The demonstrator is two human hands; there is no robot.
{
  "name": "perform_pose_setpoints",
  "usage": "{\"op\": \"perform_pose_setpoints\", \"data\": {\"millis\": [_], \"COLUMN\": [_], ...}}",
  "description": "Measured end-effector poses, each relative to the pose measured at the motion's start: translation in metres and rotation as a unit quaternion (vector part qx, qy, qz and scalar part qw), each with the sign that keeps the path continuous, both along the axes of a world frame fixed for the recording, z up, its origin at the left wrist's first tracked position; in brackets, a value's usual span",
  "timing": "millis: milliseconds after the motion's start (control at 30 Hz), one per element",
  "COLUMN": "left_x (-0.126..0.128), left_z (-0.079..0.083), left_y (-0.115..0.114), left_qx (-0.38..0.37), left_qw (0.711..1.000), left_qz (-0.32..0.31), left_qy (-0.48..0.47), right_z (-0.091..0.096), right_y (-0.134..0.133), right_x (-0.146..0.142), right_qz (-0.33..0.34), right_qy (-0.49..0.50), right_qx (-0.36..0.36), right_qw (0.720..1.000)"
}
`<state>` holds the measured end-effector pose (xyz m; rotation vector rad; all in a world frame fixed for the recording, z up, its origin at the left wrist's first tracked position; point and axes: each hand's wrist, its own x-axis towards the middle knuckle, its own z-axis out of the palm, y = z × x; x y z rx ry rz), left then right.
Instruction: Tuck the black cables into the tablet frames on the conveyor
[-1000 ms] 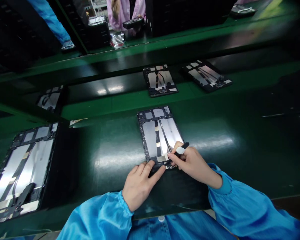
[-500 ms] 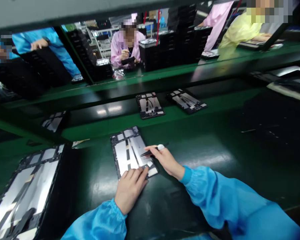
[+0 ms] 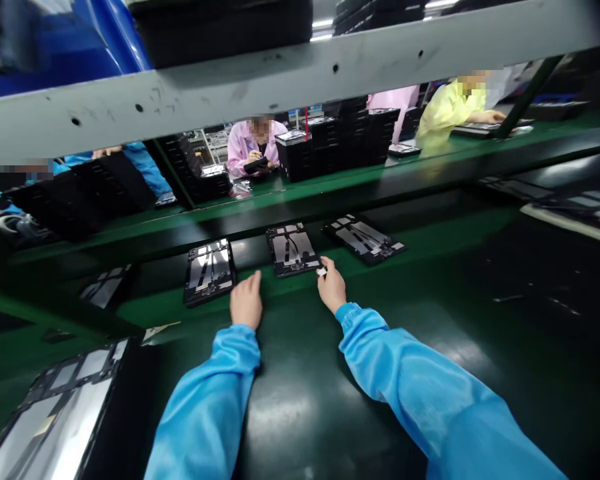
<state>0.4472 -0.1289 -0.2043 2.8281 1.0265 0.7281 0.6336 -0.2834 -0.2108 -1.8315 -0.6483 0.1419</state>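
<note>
My left hand (image 3: 247,301) is open, its fingers stretched forward over the belt-like green surface beside the lower right corner of a left open tablet (image 3: 210,270). That tablet lies face down with its silver inner plate and black strips showing. At the right edge of a middle open tablet (image 3: 293,250) is my right hand (image 3: 332,285), its fingers closed. A white tip shows at those fingers; the black tweezers seen there earlier are mostly hidden by the hand. A third open tablet (image 3: 365,239) lies tilted to the right.
A stack of tablets (image 3: 55,407) stands close at the left. A grey shelf beam (image 3: 280,83) crosses above the bench, and a green post (image 3: 60,287) slants at the left. Beyond, co-workers sit by black stacks (image 3: 300,157). More tablets (image 3: 575,200) lie right.
The tablet under my hands has moved forward into the row, left of the middle one. My left hand is off it, and my right hand has moved forward to the middle tablet. The view has tilted up.
</note>
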Motion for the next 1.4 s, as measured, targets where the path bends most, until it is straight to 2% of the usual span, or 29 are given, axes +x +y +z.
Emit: {"op": "perform_pose_setpoints", "data": {"millis": [100,167,300,433,600,667,733,833,933,1033,1100,1167,1233,1300,1400], "left_x": [0.036,0.048,0.040,-0.001,-0.085,-0.117,-0.140,-0.155,-0.156,-0.151,-0.146,-0.141,-0.137,-0.134,-0.132], "left_z": [-0.008,-0.010,-0.007,-0.014,-0.024,-0.020,-0.011,0.001,0.010,0.016,0.019,0.020,0.020,0.019,0.018], "left_y": [-0.014,-0.017,-0.023,-0.052,-0.125,-0.159,-0.187,-0.213,-0.219,-0.219,-0.222,-0.224,-0.226,-0.225,-0.222], "left_qx": [-0.048,-0.078,-0.134,-0.195,-0.291,-0.316,-0.318,-0.273,-0.179,-0.099,-0.070,-0.045,-0.039,-0.072,-0.150], "left_qw": [0.999,0.996,0.987,0.970,0.938,0.928,0.927,0.947,0.971,0.980,0.976,0.970,0.965,0.961,0.953], "left_qz": [-0.021,-0.022,-0.017,-0.032,-0.120,-0.150,-0.164,-0.159,-0.158,-0.171,-0.203,-0.238,-0.257,-0.260,-0.249], "left_qy": [-0.003,-0.020,-0.085,-0.142,-0.143,-0.131,-0.109,-0.067,-0.009,0.028,0.023,0.007,-0.020,-0.051,-0.084], "right_z": [0.000,0.000,0.001,-0.003,-0.005,-0.001,0.003,0.004,0.005,0.013,0.021,0.027,0.029,0.029,0.027], "right_y": [0.017,0.021,0.009,-0.036,-0.138,-0.178,-0.209,-0.236,-0.243,-0.241,-0.235,-0.224,-0.210,-0.196,-0.182], "right_x": [0.009,0.011,0.009,-0.007,-0.052,-0.069,-0.081,-0.087,-0.088,-0.095,-0.106,-0.120,-0.133,-0.143,-0.149], "right_qz": [-0.006,-0.005,-0.015,0.023,0.152,0.219,0.268,0.276,0.252,0.234,0.251,0.305,0.371,0.408,0.399], "right_qy": [-0.010,-0.012,0.002,0.036,0.090,0.092,0.062,0.019,-0.019,-0.074,-0.098,-0.099,-0.096,-0.100,-0.085], "right_qx": [-0.024,-0.023,0.013,0.060,0.059,0.014,-0.070,-0.130,-0.145,-0.141,-0.117,-0.096,-0.088,-0.091,-0.075], "right_qw": [1.000,1.000,1.000,0.997,0.982,0.971,0.959,0.952,0.956,0.959,0.956,0.942,0.919,0.903,0.910]}}
